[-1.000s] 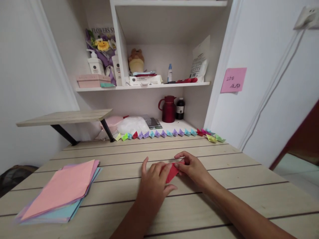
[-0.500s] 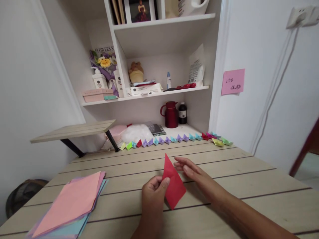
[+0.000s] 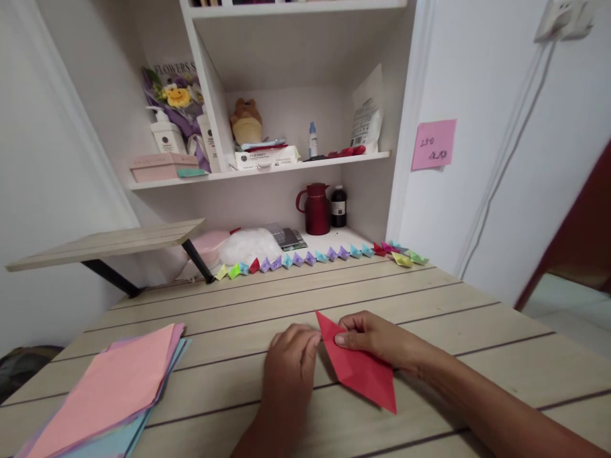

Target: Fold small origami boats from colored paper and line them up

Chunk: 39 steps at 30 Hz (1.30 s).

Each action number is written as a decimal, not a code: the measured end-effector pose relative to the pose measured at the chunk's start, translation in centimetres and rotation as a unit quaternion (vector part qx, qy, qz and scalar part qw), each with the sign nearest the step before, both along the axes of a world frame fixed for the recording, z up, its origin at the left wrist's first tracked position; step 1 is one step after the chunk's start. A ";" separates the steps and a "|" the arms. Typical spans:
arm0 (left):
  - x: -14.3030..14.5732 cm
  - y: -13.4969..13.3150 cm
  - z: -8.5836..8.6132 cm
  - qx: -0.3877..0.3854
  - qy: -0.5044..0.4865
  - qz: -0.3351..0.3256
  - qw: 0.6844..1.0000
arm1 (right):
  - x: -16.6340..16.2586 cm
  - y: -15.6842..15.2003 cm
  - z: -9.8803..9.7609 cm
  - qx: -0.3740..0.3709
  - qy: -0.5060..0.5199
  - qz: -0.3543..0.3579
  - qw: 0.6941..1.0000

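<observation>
A folded sheet of red paper (image 3: 365, 375), four-sided with a pointed upper corner, is tilted over the table. My right hand (image 3: 370, 337) pinches it near its upper edge, the thumb on the front and the fingers behind. Beside the paper's left edge is my left hand (image 3: 290, 359), its fingers curled and the thumb against them. I see no paper between those fingers; whether their tips brush the edge is unclear.
A stack of coloured paper (image 3: 109, 388), pink on top, lies at the left of the table (image 3: 229, 337). Small folded paper boats (image 3: 298, 259) line the back edge. A raised wooden stand (image 3: 114, 242) is at the back left, and a red jug (image 3: 317, 210) stands under the shelf.
The red paper has passed from my left hand to my right and turned, its lower corner swinging right. My right hand has closed on it. The view has shifted slightly.
</observation>
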State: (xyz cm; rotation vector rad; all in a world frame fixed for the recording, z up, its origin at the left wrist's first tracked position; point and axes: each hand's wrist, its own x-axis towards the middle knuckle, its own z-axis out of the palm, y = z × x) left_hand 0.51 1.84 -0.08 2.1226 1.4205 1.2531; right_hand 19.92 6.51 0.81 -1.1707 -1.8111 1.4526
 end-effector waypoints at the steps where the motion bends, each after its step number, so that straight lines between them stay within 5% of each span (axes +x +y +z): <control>1: -0.1 0.0 0.1 0.042 0.035 -0.007 0.998 | 0.2 0.0 0.0 0.050 -0.053 0.004 0.997; 3: -0.1 -0.1 0.1 0.103 0.086 -0.017 0.991 | 0.2 0.1 0.0 0.124 -0.119 0.002 0.985; 8: -0.2 -0.1 0.1 0.151 0.179 -0.063 0.970 | 0.0 0.2 -0.4 0.168 -0.165 -0.009 0.972; 15: -0.4 -0.4 0.0 0.023 0.251 -0.138 0.958 | 0.3 0.6 -0.6 0.181 -0.165 -0.013 0.969; 20: 0.0 -0.4 -0.5 -0.034 0.279 -0.132 0.950 | 1.3 0.9 0.0 0.177 -0.138 -0.038 0.974; 27: 0.4 0.0 -0.5 -0.015 0.334 -0.020 0.942 | 4.1 0.3 1.7 -0.022 0.049 0.043 0.998; 32: 0.5 -0.2 -0.2 -0.017 0.364 0.018 0.931 | 5.0 0.3 1.8 -0.038 0.069 0.178 0.981; 35: 0.5 -0.3 -0.3 -0.013 0.370 0.018 0.929 | 4.6 0.7 1.0 0.017 0.018 0.172 0.985; 39: 0.2 -0.3 -0.8 0.014 0.377 0.012 0.926 | 3.9 1.6 0.3 0.195 -0.060 0.141 0.969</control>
